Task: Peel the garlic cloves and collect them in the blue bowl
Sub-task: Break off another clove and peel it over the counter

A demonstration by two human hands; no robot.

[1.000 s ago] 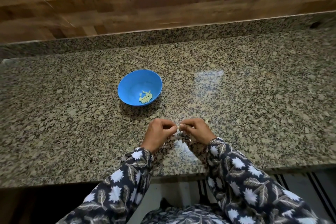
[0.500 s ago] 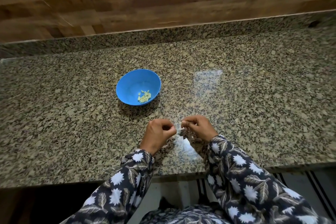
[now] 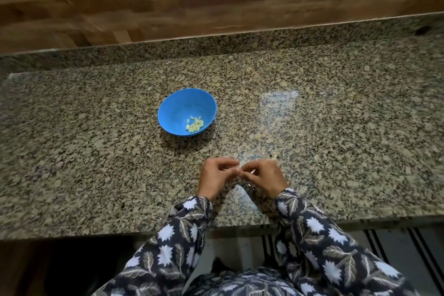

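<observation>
Step in hand: peeling, by my read. Both hands are at the middle of the worktop (image 3: 336,127), close to its front edge, with fingertips meeting.

Left hand (image 3: 216,176): fingers curled in, thumb and forefinger pinched at the contact point.
Right hand (image 3: 264,176): same posture, curled, pinching from the other side.
Whatever they hold is tiny and hidden between the fingertips. I judge it a garlic clove being skinned, but can't confirm it or say how much skin is on it.

Blue bowl (image 3: 182,108): sits upright on the worktop, left of centre, about midway between front and back edges. It is beyond the left hand and apart from it, with nothing touching it.

Counts:
- bowls: 1
- peeled cloves (image 3: 195,124): one small pile low on the bowl's near-right side. Roughly ten or a dozen; they overlap too much for an exact count.
- cloves in hand: probably 1, unseen
- loose scrap (image 3: 274,155): 1 pale bit on the worktop just beyond the right hand. Skin or stalk, can't tell which.
- unpeeled stock: none I can make out against the speckled granite

Next move, as I judge it: get the skin fully off, then one hand carries the bare clove forward and left, over the rim, and lets go. It's a small, slick piece, so the pinch should hold until it's above the bowl. Skins stay out of the bowl.
</observation>
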